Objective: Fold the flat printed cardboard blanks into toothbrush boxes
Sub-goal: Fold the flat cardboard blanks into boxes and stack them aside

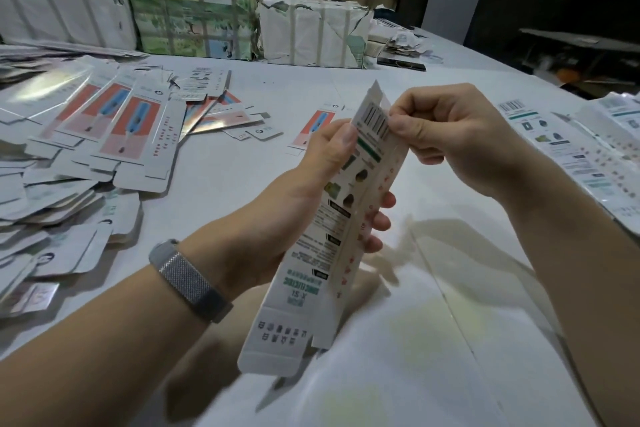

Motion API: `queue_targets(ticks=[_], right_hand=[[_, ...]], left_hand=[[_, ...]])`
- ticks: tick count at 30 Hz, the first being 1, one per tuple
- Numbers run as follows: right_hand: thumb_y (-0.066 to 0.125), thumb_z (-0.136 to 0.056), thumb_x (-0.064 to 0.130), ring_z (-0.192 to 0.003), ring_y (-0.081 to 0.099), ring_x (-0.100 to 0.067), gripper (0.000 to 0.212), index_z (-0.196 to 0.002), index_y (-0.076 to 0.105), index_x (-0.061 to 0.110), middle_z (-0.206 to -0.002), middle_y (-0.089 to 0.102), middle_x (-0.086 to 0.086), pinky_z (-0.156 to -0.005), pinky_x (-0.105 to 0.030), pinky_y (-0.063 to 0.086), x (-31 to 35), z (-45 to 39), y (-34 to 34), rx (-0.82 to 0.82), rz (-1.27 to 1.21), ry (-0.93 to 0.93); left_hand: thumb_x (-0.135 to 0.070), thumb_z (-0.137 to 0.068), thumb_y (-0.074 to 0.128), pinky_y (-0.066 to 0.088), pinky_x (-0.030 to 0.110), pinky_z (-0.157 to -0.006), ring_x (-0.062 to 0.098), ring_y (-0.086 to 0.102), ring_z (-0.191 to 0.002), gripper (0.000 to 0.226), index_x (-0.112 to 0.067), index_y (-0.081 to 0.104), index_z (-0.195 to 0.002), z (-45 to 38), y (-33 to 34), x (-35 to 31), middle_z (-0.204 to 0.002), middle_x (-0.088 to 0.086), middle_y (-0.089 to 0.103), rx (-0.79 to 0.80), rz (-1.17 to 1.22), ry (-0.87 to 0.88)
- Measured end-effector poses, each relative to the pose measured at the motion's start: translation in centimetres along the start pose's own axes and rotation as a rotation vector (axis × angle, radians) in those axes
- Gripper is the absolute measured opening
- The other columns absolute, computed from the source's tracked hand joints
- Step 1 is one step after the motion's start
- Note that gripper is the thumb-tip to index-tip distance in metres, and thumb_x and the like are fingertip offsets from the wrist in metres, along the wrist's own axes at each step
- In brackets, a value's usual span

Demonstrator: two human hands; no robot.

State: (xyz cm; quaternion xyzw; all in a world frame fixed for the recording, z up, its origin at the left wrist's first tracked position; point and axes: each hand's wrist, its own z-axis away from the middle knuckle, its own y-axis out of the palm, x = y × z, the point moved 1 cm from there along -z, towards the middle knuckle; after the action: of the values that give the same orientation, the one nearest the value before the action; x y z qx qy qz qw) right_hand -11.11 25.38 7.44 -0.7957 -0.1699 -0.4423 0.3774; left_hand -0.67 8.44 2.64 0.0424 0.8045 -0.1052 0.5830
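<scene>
We held one blank (332,218) upright above the near counter (450,340), partly folded along its long creases. Our left hand (311,191) gripped its middle, thumb on the printed face and fingers (379,222) curled behind the side panel. Our right hand (446,135) pinched the top edge beside the barcode, fingers pressed together. We judged the step to be squaring the sleeve open; next the end flaps would need tucking. More flat blanks (114,135) lay heaped at the left.
</scene>
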Motion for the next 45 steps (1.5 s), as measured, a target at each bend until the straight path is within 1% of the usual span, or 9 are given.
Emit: queue_targets(ticks=[2, 5, 10, 14, 22, 26, 32, 38, 45], right_hand=[[0.058, -0.089, 0.019, -0.053, 0.027, -0.012, 0.02, -0.072, 0.061, 0.008, -0.062, 0.049, -0.006, -0.05, -0.021, 0.025, -0.1, 0.0, -0.2, 0.011, -0.027, 0.006], [0.055, -0.089, 0.015, -0.051, 0.03, -0.009, 0.018, -0.073, 0.06, 0.007, -0.057, 0.054, 0.009, -0.05, -0.018, 0.028, -0.1, 0.0, -0.7, 0.039, -0.053, 0.011], [0.059, -0.088, 0.019, -0.054, 0.037, -0.008, 0.019, -0.074, 0.055, 0.006, -0.061, 0.062, 0.01, -0.05, -0.021, 0.03, -0.5, -0.2, 0.0, -0.028, -0.019, 0.028], [0.061, -0.089, 0.018, -0.058, 0.041, -0.01, 0.015, -0.078, 0.052, 0.011, -0.062, 0.058, 0.009, -0.05, -0.027, 0.032, -0.3, -0.2, 1.9, -0.196, -0.104, -0.062], [0.057, -0.097, 0.012, -0.086, 0.046, -0.034, 0.01, -0.104, 0.053, 0.017, -0.093, 0.047, -0.02, -0.07, -0.042, 0.041, -0.6, -0.4, 4.6, -0.337, -0.557, 0.026], [0.06, -0.093, 0.018, -0.077, 0.064, -0.023, 0.008, -0.099, 0.057, 0.014, -0.082, 0.063, -0.007, -0.064, -0.034, 0.053, -0.9, -0.5, 4.9, -0.318, -0.591, 0.032], [0.06, -0.091, 0.028, -0.08, 0.065, -0.027, 0.015, -0.102, 0.07, 0.03, -0.098, 0.063, -0.012, -0.072, -0.064, 0.045, -1.3, -0.5, 5.4, -0.252, -0.399, 0.024], [0.058, -0.092, 0.025, -0.081, 0.064, -0.025, 0.014, -0.095, 0.07, 0.02, -0.088, 0.071, -0.003, -0.074, -0.06, 0.043, -1.5, -0.4, 5.4, -0.239, -0.45, 0.051], [0.063, -0.085, 0.011, -0.082, 0.066, -0.023, 0.007, -0.087, 0.07, 0.013, -0.083, 0.072, -0.003, -0.077, -0.034, 0.055, -1.7, -0.6, 4.7, -0.271, -0.499, -0.028]], left_hand=[[-0.071, -0.09, 0.039, 0.056, 0.022, -0.064, 0.013, 0.072, -0.071, 0.079, -0.008, 0.044, -0.137, 0.9, 0.6, 0.3, -0.091, 0.021, 0.064, -0.036, 0.079, -0.127], [-0.042, -0.102, 0.043, 0.048, 0.012, -0.047, 0.008, 0.065, -0.047, 0.055, -0.005, 0.041, -0.143, 2.8, 0.8, 0.6, -0.075, 0.021, 0.059, 0.103, 0.124, -0.12], [-0.052, -0.09, 0.052, 0.058, 0.036, -0.055, 0.028, 0.072, -0.066, 0.051, -0.04, 0.032, -0.135, 1.5, 1.3, -0.1, -0.086, 0.008, 0.075, -0.218, 0.248, -0.269], [-0.039, -0.099, 0.051, 0.059, 0.04, -0.059, 0.029, 0.071, -0.071, 0.051, -0.061, 0.028, -0.138, 1.2, 0.9, 0.0, -0.089, 0.007, 0.074, -0.281, 0.261, -0.14], [-0.025, -0.104, 0.04, 0.061, 0.047, -0.069, 0.033, 0.073, -0.094, 0.048, -0.05, 0.03, -0.144, 1.3, 0.5, -0.5, -0.099, 0.009, 0.073, -0.225, 0.308, -0.103], [-0.018, -0.102, 0.046, 0.057, 0.057, -0.081, 0.033, 0.07, -0.092, 0.039, -0.039, 0.037, -0.134, 1.2, 0.6, -0.2, -0.099, 0.011, 0.072, -0.215, 0.426, -0.147], [-0.018, -0.104, 0.045, 0.059, 0.041, -0.066, 0.045, 0.065, -0.109, 0.031, -0.032, 0.035, -0.13, 1.0, 1.0, 0.1, -0.117, 0.019, 0.069, -0.294, 0.468, -0.105], [-0.02, -0.105, 0.043, 0.059, 0.038, -0.063, 0.04, 0.07, -0.1, 0.026, -0.034, 0.037, -0.126, 1.2, 0.7, 0.2, -0.105, 0.014, 0.072, -0.272, 0.433, -0.11], [-0.023, -0.1, 0.047, 0.058, 0.033, -0.059, 0.026, 0.071, -0.082, 0.034, -0.044, 0.035, -0.125, 1.2, 1.4, 0.3, -0.094, 0.009, 0.073, -0.254, 0.444, -0.086]])
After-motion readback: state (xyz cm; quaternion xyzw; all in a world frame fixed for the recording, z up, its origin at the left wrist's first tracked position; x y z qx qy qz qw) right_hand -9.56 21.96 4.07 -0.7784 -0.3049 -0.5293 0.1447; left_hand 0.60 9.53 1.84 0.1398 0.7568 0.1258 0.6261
